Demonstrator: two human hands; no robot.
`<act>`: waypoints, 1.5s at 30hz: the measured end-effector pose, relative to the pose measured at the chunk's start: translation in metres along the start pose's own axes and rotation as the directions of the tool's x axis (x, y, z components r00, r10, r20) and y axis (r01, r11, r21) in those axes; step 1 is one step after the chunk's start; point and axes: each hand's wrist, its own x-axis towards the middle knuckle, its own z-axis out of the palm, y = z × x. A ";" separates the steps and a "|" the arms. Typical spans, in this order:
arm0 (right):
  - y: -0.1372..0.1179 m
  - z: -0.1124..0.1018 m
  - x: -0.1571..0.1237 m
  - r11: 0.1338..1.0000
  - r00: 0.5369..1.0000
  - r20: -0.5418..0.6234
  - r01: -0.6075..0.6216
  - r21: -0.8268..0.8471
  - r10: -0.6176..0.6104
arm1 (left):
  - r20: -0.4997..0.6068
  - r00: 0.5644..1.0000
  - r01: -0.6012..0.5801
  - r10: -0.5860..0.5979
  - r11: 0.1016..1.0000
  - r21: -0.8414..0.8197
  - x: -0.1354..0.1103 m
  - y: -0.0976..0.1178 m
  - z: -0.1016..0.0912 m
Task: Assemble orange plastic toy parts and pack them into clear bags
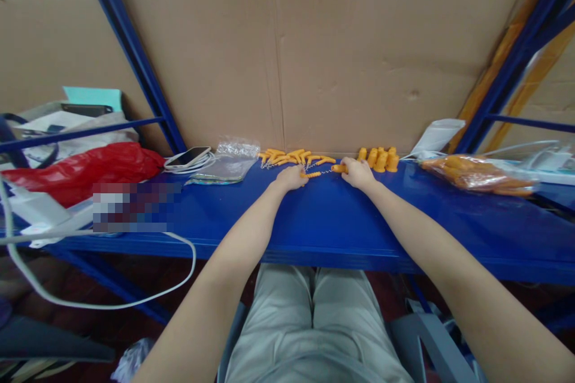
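Note:
My left hand (291, 177) is closed on a slim orange plastic piece (313, 175) just above the blue shelf top. A thin metal chain (327, 171) runs from that piece to a thicker orange plastic piece (339, 168), which my right hand (358, 173) grips. Behind my left hand lies a row of slim orange pieces with chains (287, 157), partly hidden by the fingers. Several orange cup-shaped caps (381, 160) stand upright just right of my right hand.
A clear bag of orange pieces (476, 175) lies to the right. Leftward are a flat plastic bag (227, 166), a phone (191, 157) on a coiled cable, and a red bag (90, 172). Cardboard (350, 54) closes off the back; blue posts (135, 54) flank it.

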 end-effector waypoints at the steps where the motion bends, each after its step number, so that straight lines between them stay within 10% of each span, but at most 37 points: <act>1: 0.001 0.000 0.000 1.000 1.000 0.006 -0.010 0.003 0.010 | 0.002 1.000 -0.002 0.002 1.000 -0.003 0.000 0.000 0.000; 18: 0.008 0.008 0.003 0.973 0.998 -0.007 0.059 0.221 -0.059 | -0.036 0.999 0.039 -0.038 0.999 0.026 0.007 -0.004 0.007; 29: 0.001 0.035 0.014 0.687 0.996 0.088 -0.058 0.724 -0.009 | -0.032 0.999 0.018 -0.017 0.999 0.026 0.009 -0.005 0.008; 45: 0.001 0.024 0.008 0.857 0.995 0.064 0.028 0.514 -0.070 | -0.067 0.996 -0.064 0.055 0.987 -0.146 0.016 -0.013 0.014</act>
